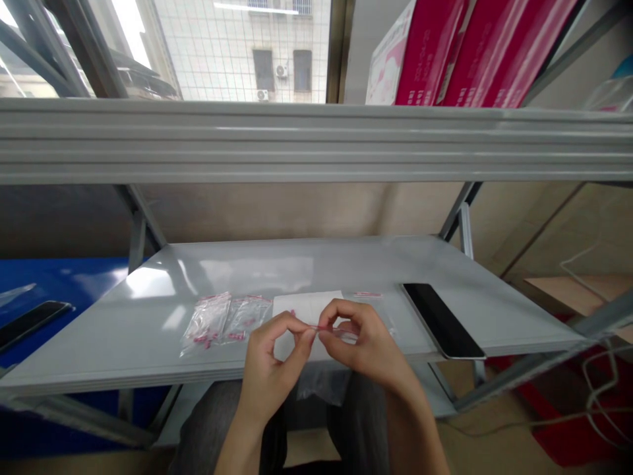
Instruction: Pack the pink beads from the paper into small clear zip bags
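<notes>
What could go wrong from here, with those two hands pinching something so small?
The thin clear plastic, held only by the fingertips of the left hand and right hand, could slip free. The black phone-like device lies at the table's front edge, so a stray nudge might knock it off.

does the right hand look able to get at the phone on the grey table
Probably yes: only a flat bag seems to lie between the right hand and the phone. That hand is pinching clear plastic, though, so may need to let go first.
</notes>
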`<state>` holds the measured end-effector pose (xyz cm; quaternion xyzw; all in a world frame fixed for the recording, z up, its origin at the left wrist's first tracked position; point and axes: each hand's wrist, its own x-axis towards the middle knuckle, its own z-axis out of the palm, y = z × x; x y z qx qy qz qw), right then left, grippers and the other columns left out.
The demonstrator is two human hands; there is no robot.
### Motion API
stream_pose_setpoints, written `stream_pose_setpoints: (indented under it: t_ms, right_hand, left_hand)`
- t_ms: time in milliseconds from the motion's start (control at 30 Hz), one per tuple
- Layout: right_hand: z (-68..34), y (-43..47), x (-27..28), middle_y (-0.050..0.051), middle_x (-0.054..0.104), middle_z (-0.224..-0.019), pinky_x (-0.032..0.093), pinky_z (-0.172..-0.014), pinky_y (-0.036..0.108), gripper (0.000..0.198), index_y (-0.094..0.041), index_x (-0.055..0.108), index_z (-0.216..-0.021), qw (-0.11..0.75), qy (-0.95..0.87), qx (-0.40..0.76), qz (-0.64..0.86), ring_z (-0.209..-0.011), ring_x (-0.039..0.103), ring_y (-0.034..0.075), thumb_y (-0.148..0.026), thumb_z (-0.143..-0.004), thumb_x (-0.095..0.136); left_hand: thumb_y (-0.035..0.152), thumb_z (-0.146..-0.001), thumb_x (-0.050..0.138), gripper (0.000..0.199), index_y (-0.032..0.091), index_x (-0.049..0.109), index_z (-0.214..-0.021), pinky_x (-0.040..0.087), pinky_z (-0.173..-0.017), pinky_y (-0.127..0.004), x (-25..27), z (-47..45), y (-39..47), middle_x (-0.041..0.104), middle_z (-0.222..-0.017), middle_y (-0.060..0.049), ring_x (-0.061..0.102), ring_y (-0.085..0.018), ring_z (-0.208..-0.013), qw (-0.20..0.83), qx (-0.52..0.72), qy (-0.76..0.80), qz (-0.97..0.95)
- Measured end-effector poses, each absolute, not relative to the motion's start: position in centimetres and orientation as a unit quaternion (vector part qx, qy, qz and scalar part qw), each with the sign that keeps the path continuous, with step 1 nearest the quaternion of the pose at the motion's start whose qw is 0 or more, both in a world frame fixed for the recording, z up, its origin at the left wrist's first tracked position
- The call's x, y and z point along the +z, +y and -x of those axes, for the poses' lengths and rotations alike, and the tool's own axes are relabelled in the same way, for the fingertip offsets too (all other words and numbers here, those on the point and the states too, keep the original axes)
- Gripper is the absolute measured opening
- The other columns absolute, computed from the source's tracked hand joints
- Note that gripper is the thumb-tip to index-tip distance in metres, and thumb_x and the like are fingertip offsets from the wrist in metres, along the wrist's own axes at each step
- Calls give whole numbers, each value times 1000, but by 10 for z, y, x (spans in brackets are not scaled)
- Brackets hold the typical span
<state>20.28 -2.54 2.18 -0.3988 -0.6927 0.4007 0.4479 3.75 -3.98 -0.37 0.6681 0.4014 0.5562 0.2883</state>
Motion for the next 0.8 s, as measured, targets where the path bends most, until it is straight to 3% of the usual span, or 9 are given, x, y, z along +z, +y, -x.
stream_pose_setpoints:
  t_ms: [200, 333, 533, 800]
  right_hand:
    - [-202, -24, 16, -2, 64, -66, 50, -65, 25, 9, -19, 65, -68, 456, -672, 406, 418, -62, 59, 14, -11, -67, 63]
    - [-205, -23, 17, -1, 66, -69, 52, -70, 27, 5, -20, 66, -69, 458, -671, 409, 415, -66, 61, 15, -16, -70, 64]
    - [-207, -23, 17, -2, 63, -64, 50, -61, 25, 5, -19, 67, -66, 462, -663, 409, 424, -58, 57, 13, -14, -66, 65]
    - [-221, -24, 20, 0, 68, -70, 53, -67, 25, 8, -20, 71, -70, 445, -669, 415, 427, -67, 62, 15, -24, -77, 68]
  left_hand:
    - [21, -88, 61, 17, 20, 63, -71, 44, -63, -27, -1, -40, -43, 62, -67, 0, 58, -15, -64, 241, 550, 408, -687]
    - [21, -88, 61, 15, 21, 62, -73, 45, -66, -27, 0, -39, -44, 62, -69, 1, 59, -16, -68, 221, 563, 410, -682]
    - [21, -88, 61, 14, 21, 62, -74, 46, -70, -28, -1, -37, -45, 62, -69, 1, 59, -16, -68, 213, 571, 412, -678]
    - [19, -88, 61, 13, 21, 62, -75, 44, -67, -27, -6, -35, -45, 61, -70, 1, 58, -16, -69, 204, 580, 411, -673]
